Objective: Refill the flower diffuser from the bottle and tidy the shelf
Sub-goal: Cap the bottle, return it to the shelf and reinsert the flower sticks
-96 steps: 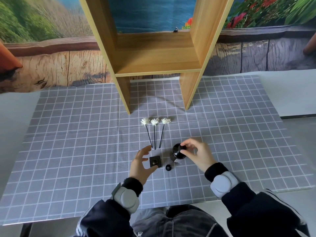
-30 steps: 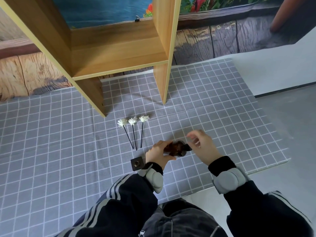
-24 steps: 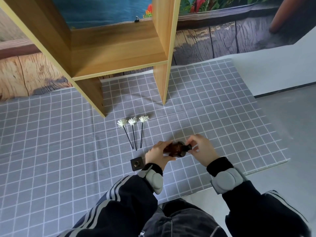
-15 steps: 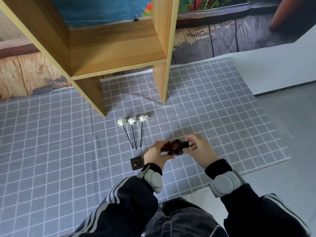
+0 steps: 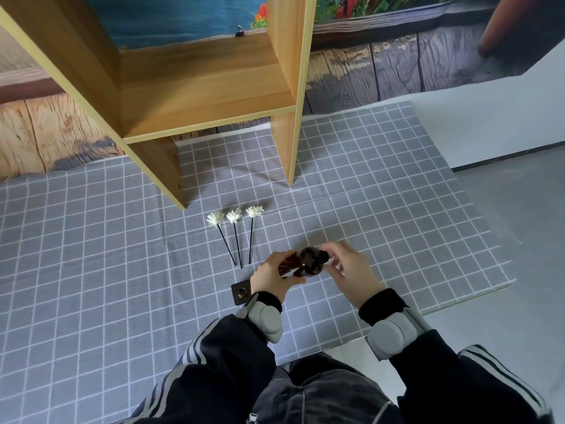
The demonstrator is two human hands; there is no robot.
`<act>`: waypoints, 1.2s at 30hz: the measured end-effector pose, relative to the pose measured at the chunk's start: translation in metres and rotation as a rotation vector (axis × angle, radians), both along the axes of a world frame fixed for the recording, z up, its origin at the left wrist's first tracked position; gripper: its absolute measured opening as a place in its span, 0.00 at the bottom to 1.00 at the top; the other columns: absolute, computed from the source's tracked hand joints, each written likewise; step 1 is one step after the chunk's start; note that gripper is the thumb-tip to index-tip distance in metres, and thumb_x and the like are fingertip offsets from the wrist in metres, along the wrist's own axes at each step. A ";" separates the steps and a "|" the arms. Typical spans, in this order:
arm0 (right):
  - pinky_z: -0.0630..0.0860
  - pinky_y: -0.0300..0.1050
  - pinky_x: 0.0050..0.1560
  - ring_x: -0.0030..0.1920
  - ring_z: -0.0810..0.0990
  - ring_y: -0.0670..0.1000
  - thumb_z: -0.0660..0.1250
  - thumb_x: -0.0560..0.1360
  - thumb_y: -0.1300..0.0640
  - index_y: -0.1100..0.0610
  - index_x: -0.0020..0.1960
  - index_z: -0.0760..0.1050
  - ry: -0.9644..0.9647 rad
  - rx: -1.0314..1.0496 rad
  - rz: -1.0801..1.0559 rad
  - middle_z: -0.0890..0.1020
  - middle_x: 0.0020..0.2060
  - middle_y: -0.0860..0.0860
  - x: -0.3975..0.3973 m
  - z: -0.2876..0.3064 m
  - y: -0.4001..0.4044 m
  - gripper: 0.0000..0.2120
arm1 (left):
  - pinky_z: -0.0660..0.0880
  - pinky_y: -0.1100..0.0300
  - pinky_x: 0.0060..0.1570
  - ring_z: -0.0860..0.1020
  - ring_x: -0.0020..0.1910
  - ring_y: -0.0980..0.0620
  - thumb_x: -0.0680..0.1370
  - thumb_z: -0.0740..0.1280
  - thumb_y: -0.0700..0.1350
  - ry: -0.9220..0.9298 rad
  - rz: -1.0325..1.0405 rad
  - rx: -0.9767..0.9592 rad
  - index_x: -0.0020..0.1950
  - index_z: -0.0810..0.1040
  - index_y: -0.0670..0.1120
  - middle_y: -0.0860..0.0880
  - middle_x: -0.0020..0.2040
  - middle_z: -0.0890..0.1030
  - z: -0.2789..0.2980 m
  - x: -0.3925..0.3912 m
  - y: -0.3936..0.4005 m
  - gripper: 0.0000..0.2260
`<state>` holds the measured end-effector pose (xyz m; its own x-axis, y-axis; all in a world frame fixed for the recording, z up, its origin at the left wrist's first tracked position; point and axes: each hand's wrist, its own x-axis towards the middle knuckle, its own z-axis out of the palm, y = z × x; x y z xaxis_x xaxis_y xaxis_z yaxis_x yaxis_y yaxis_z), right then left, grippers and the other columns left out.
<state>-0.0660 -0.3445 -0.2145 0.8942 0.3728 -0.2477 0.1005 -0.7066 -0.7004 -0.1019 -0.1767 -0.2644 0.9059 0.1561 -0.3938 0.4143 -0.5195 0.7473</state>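
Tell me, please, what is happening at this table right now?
A person holds a dark brown bottle above the mat, left hand gripping its body, right hand at its cap end. The square diffuser sits by the left wrist; three flower sticks lie nearby, not yet inserted.

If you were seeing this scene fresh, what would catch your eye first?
Both hands meet mid-mat: the left hand grips a dark amber glass bottle while the right hand pinches its cap end. Beyond them lie three white flower sticks, below a tall wooden shelf.
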 end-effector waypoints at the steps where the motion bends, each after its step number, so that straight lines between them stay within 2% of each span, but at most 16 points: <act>1: 0.71 0.43 0.45 0.42 0.74 0.51 0.62 0.74 0.66 0.58 0.55 0.72 -0.004 0.009 -0.001 0.75 0.46 0.50 0.000 0.001 0.001 0.11 | 0.77 0.50 0.54 0.79 0.53 0.51 0.63 0.77 0.49 0.000 -0.004 -0.002 0.59 0.74 0.55 0.53 0.54 0.81 0.000 0.000 0.000 0.26; 4: 0.73 0.48 0.45 0.44 0.76 0.54 0.59 0.76 0.64 0.60 0.53 0.69 -0.024 -0.080 0.022 0.79 0.45 0.55 0.001 -0.001 0.005 0.07 | 0.77 0.52 0.55 0.79 0.54 0.53 0.63 0.77 0.48 -0.006 0.002 -0.007 0.60 0.74 0.54 0.52 0.54 0.82 0.001 -0.001 0.000 0.27; 7: 0.64 0.46 0.42 0.42 0.75 0.57 0.57 0.78 0.60 0.61 0.52 0.66 -0.127 -0.269 0.128 0.78 0.43 0.56 0.004 -0.002 0.008 0.05 | 0.77 0.51 0.55 0.79 0.54 0.52 0.64 0.77 0.49 -0.004 -0.016 0.007 0.60 0.74 0.55 0.52 0.54 0.81 0.003 0.000 -0.001 0.26; 11: 0.66 0.50 0.49 0.44 0.78 0.60 0.49 0.80 0.53 0.60 0.53 0.67 -0.120 -0.500 0.134 0.80 0.43 0.56 0.005 -0.004 0.012 0.13 | 0.77 0.49 0.53 0.79 0.53 0.50 0.63 0.77 0.49 -0.015 -0.035 0.038 0.59 0.74 0.56 0.52 0.54 0.81 0.005 0.000 -0.002 0.26; 15: 0.68 0.47 0.46 0.50 0.78 0.61 0.46 0.81 0.49 0.64 0.51 0.74 0.120 -0.516 -0.081 0.81 0.49 0.62 0.008 -0.009 0.012 0.23 | 0.77 0.50 0.51 0.79 0.53 0.50 0.62 0.77 0.50 -0.041 -0.049 0.090 0.59 0.75 0.55 0.52 0.54 0.81 0.006 -0.003 -0.009 0.26; 17: 0.70 0.49 0.51 0.55 0.77 0.62 0.46 0.81 0.51 0.65 0.57 0.72 0.297 -0.485 -0.116 0.78 0.55 0.64 0.013 -0.015 0.009 0.22 | 0.77 0.53 0.50 0.78 0.54 0.50 0.63 0.76 0.50 -0.044 -0.082 0.132 0.60 0.74 0.56 0.53 0.56 0.80 0.007 -0.003 -0.013 0.26; 19: 0.71 0.51 0.54 0.58 0.75 0.64 0.47 0.81 0.51 0.67 0.61 0.69 0.443 -0.410 -0.178 0.76 0.58 0.67 0.016 -0.019 0.003 0.23 | 0.76 0.54 0.50 0.78 0.54 0.50 0.64 0.76 0.50 -0.045 -0.118 0.158 0.61 0.73 0.57 0.53 0.57 0.79 0.007 -0.002 -0.015 0.26; 21: 0.70 0.51 0.51 0.58 0.75 0.66 0.49 0.80 0.48 0.68 0.59 0.71 0.519 -0.289 -0.288 0.76 0.57 0.69 0.016 -0.020 -0.001 0.25 | 0.76 0.54 0.50 0.78 0.54 0.50 0.64 0.76 0.51 -0.051 -0.131 0.166 0.60 0.73 0.57 0.54 0.57 0.79 0.007 -0.002 -0.015 0.26; 23: 0.71 0.52 0.52 0.55 0.76 0.66 0.50 0.79 0.46 0.67 0.55 0.73 0.468 -0.255 -0.284 0.78 0.53 0.68 0.014 -0.020 -0.001 0.26 | 0.76 0.55 0.49 0.78 0.53 0.50 0.64 0.76 0.51 -0.052 -0.101 0.152 0.59 0.74 0.56 0.53 0.56 0.80 0.007 -0.001 -0.014 0.26; 26: 0.72 0.51 0.49 0.49 0.78 0.62 0.49 0.79 0.45 0.63 0.48 0.73 0.267 -0.329 -0.155 0.79 0.43 0.62 0.007 -0.018 -0.002 0.22 | 0.77 0.52 0.52 0.78 0.53 0.49 0.62 0.77 0.50 -0.007 -0.082 0.110 0.58 0.75 0.55 0.53 0.54 0.81 0.008 0.005 -0.009 0.25; 30: 0.67 0.47 0.39 0.38 0.75 0.57 0.48 0.80 0.48 0.60 0.52 0.66 0.055 -0.407 -0.031 0.78 0.38 0.56 0.002 -0.014 -0.001 0.17 | 0.76 0.51 0.55 0.78 0.55 0.49 0.62 0.78 0.51 0.051 -0.163 0.116 0.58 0.75 0.55 0.53 0.56 0.80 0.009 0.017 -0.002 0.26; 34: 0.66 0.46 0.39 0.41 0.78 0.59 0.47 0.80 0.49 0.59 0.51 0.66 -0.017 -0.502 -0.014 0.81 0.42 0.58 0.005 -0.015 0.000 0.15 | 0.76 0.51 0.54 0.78 0.54 0.49 0.62 0.77 0.52 0.041 -0.178 0.156 0.59 0.74 0.57 0.53 0.55 0.81 0.006 0.017 -0.005 0.27; 36: 0.66 0.46 0.40 0.43 0.78 0.60 0.48 0.80 0.49 0.59 0.49 0.66 0.009 -0.503 -0.024 0.80 0.42 0.58 0.006 -0.015 -0.001 0.15 | 0.76 0.52 0.53 0.78 0.54 0.49 0.63 0.77 0.51 0.029 -0.159 0.145 0.59 0.73 0.57 0.53 0.55 0.80 0.004 0.015 -0.007 0.26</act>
<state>-0.0604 -0.3452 -0.2299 0.8980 0.1848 -0.3993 0.0757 -0.9588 -0.2737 -0.0873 -0.1839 -0.2604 0.9124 0.0686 -0.4036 0.3383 -0.6814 0.6490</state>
